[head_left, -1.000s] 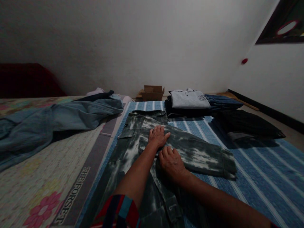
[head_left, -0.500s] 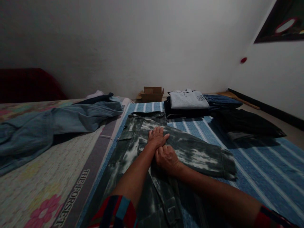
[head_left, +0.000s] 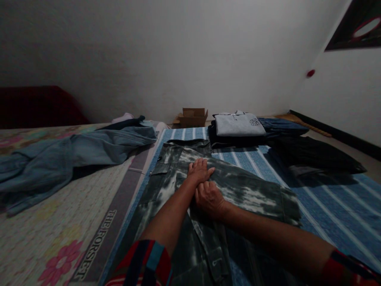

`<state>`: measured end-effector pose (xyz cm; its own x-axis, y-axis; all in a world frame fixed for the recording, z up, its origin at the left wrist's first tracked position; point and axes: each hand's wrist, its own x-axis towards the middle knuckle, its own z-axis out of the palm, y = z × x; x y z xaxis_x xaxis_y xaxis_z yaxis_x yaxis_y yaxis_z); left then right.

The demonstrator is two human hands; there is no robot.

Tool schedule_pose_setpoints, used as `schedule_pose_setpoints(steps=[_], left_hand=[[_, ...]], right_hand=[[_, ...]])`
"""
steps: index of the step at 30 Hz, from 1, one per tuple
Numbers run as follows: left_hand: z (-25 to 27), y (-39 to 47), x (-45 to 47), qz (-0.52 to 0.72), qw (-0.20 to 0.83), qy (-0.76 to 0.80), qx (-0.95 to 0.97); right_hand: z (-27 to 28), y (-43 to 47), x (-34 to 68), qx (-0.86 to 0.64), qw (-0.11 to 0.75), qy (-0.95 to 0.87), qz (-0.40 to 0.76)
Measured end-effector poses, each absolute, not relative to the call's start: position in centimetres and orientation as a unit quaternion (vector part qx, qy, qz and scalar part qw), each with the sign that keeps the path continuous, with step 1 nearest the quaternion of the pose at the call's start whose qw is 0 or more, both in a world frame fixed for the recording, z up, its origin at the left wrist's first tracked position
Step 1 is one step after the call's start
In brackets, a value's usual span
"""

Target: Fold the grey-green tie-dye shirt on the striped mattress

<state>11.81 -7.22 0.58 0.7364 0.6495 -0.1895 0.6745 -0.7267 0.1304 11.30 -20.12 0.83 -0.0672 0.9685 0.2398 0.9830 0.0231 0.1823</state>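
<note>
A dark green and white tie-dyed denim jacket (head_left: 250,194) lies on the blue striped cloth in front of me. One sleeve stretches across it to the right, its cuff at the far right end. My left hand (head_left: 199,171) rests palm down on the jacket with its fingers stretched out. Just below it and touching it, my right hand (head_left: 209,199) is closed in a fist on the jacket's fabric near the sleeve's lower edge. The fingertips of the right hand are hidden. Another cuffed part of the jacket hangs toward me below the hands.
Light blue jeans (head_left: 98,149) lie on a floral mat (head_left: 98,190) at left. Beyond the jacket stand a folded grey hoodie (head_left: 238,125) on dark clothes, folded blue jeans (head_left: 281,128) and a dark folded pile (head_left: 318,155). A cardboard box (head_left: 193,118) is by the wall.
The whole view has shifted slightly, so things appear a little farther right. Both hands keep nearly the same place and pose on the jacket.
</note>
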Motion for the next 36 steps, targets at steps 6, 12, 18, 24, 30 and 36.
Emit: schedule_pose_setpoints(steps=[6, 12, 18, 24, 30, 36], left_hand=[[0.7, -7.2, 11.8, -0.078, 0.102, 0.357, 0.925], [0.5, -7.1, 11.9, -0.074, 0.102, 0.355, 0.926], [0.2, -7.1, 11.9, -0.067, 0.093, 0.352, 0.929], [-0.1, -7.1, 11.8, -0.063, 0.092, 0.350, 0.930], [0.1, -7.3, 11.8, -0.055, 0.091, 0.350, 0.931], [-0.2, -7.6, 11.4, -0.019, 0.078, 0.346, 0.935]], right_hand=[[0.9, -20.3, 11.2, -0.684, 0.026, -0.710, -0.168], [1.1, -20.9, 11.6, -0.662, 0.065, -0.717, -0.207], [0.9, -21.2, 11.7, -0.633, 0.111, -0.726, -0.245], [0.9, -21.4, 12.1, -0.616, 0.101, -0.740, -0.251], [1.4, -21.9, 11.9, -0.612, 0.081, -0.752, -0.229], [0.5, -22.2, 11.8, -0.616, 0.102, -0.748, -0.226]])
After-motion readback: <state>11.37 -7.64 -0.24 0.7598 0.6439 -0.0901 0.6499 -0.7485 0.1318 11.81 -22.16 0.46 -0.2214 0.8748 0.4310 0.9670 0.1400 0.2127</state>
